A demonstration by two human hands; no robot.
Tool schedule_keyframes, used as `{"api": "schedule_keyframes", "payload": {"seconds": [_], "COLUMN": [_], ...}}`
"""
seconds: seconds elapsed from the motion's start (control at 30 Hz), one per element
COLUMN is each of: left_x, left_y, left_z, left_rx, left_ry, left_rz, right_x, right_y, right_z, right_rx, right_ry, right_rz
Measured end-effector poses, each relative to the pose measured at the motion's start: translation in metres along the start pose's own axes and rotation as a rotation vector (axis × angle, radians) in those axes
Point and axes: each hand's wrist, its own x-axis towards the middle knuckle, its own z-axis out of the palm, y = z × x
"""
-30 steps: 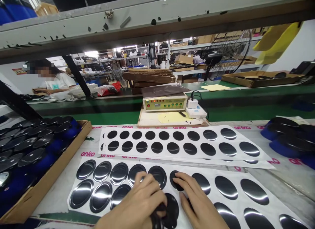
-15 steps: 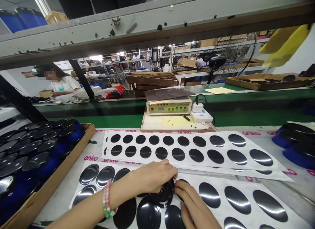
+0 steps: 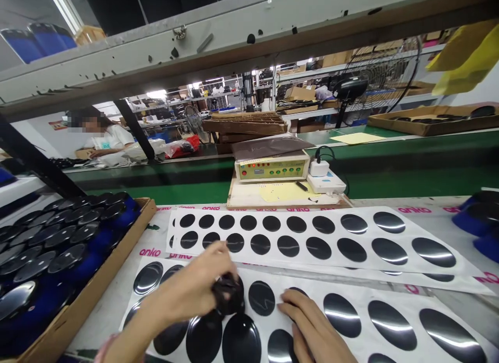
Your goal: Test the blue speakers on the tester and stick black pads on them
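My left hand (image 3: 208,274) is closed around a small glossy black part (image 3: 229,295), just above the front sheet; its exact shape is partly hidden by the fingers. My right hand (image 3: 317,326) rests on the same sheet to the right, fingers slightly bent, holding nothing. The white front sheet (image 3: 268,277) carries rows of flat black oval-looking stickers, one of them (image 3: 262,298) between the two hands. Shiny black round pieces (image 3: 241,339) stand close together on its left part, below my left hand.
Behind lies a stack of white sticker sheets (image 3: 280,261). A cardboard box (image 3: 128,233) of blue-and-black round pieces stands at the left, with more blue pieces (image 3: 477,217) at the right. A control box (image 3: 273,170) and white plug adapter (image 3: 319,168) sit behind. Across the belt sits a person (image 3: 113,137).
My left hand has moved left with the black part, away from my right hand. A sticker between the hands has come into view. The view has shifted slightly.
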Motion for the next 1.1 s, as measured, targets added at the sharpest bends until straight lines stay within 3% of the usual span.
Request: {"api": "schedule_keyframes", "payload": {"seconds": [0.07,0.13,0.2,0.3,0.4,0.47,0.63,0.83,0.97,1.1], "left_x": [-0.024,-0.04,-0.044,-0.034,-0.019,-0.012,-0.005,-0.009,-0.014,-0.002], "left_y": [-0.004,0.002,0.015,0.034,0.037,0.032,0.023,0.025,0.027,0.036], "left_z": [-0.01,-0.011,-0.004,0.017,0.037,0.045,0.048,0.045,0.042,0.049], "left_rx": [-0.146,-0.251,-0.251,-0.15,-0.028,0.026,0.1,0.192,0.079,-0.011], "left_ry": [0.186,0.214,0.03,-0.21,-0.286,-0.311,-0.356,-0.418,-0.273,-0.19], "left_rz": [-0.078,-0.161,-0.213,-0.199,-0.113,-0.082,-0.06,-0.022,-0.07,-0.035], "right_x": [-0.001,-0.003,-0.009,-0.023,-0.036,-0.041,-0.042,-0.04,-0.038,-0.041], "right_y": [-0.003,-0.001,0.012,0.053,0.097,0.112,0.114,0.108,0.101,0.115], "right_z": [0.0,-0.004,-0.012,-0.029,-0.041,-0.043,-0.038,-0.04,-0.051,-0.084], "right_rx": [0.013,0.03,0.019,-0.072,-0.156,-0.188,-0.215,-0.252,-0.167,-0.178], "right_ry": [0.025,0.073,0.155,0.231,0.215,0.196,0.137,0.157,0.151,0.194], "right_rz": [0.0,0.027,0.094,0.26,0.373,0.416,0.48,0.473,0.402,0.474]}}
